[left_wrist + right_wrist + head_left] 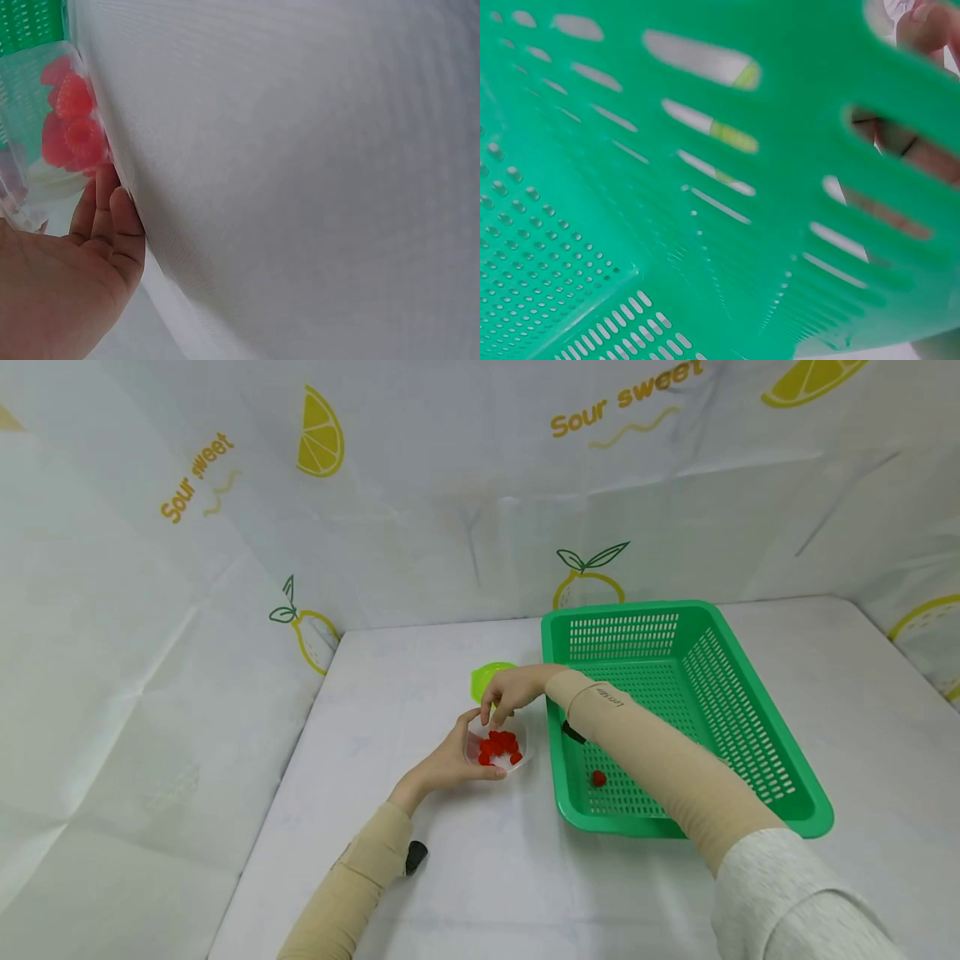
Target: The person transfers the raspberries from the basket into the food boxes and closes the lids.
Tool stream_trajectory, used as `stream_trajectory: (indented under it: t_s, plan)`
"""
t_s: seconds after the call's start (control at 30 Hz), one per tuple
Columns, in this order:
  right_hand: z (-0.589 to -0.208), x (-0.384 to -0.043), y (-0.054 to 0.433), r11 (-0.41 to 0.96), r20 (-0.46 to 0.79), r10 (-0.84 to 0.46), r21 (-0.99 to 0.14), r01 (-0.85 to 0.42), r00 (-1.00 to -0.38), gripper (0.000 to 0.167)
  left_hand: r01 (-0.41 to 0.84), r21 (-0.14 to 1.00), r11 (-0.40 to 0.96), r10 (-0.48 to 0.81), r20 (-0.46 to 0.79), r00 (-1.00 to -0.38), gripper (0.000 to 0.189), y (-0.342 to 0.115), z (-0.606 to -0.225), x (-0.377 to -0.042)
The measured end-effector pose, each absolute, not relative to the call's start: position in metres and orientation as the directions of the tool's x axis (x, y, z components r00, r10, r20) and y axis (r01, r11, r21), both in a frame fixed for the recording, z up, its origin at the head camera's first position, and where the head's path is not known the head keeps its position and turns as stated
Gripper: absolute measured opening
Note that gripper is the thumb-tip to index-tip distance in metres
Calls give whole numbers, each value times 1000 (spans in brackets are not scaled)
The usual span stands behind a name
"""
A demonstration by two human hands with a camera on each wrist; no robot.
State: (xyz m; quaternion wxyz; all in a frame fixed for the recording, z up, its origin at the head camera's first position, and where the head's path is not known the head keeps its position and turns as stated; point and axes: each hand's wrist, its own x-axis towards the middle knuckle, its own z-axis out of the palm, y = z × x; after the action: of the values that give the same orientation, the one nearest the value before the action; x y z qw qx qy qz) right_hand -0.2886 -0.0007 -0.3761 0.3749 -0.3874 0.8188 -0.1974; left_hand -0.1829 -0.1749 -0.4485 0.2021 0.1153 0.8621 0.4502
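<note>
A small clear plastic container (522, 732) stands on the table with several raspberries (499, 743) inside. My left hand (446, 766) grips it from the left, thumb at the near side and fingers toward the far side. In the left wrist view, the fingertips of that hand (105, 225) lie against the container below the raspberries (79, 124). My right hand (517, 687) hangs over the far part of the opening, fingers loosely bent downward, with no berry showing between them. The right wrist view is mostly basket wall, with part of the hand (922, 30) at the upper right.
A large green slotted basket (558, 777) sits to the right, under my right forearm. One raspberry (598, 779) lies on its floor near the left side. Behind the container lies a bright yellow-green lid (482, 680), partly hidden by my right hand. A lemon-print sheet (420, 560) rises behind the table.
</note>
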Motion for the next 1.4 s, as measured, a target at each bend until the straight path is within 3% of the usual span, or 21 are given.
stream_trajectory:
  t_s: [0.4,0.8,1.23,1.4]
  plan:
    - [-377,-287,4,597,-419,-797,-651,-468,-434,24,-1,811,584,367,-265,-892,103,-175,-447,-183]
    - [-359,-277,23,418,-219,-875,-794,-442,-433,23,-3,813,583,366,-266,-892,108,-175,-449,-183]
    - [-353,-257,93,362,-120,-810,-872,-329,-574,20,-8,805,594,340,-260,-904,106,-173,-450,-184]
    - [-369,-250,126,379,-155,-801,-879,-289,-579,24,-9,799,602,335,-262,-905,105,-173,-450,-183]
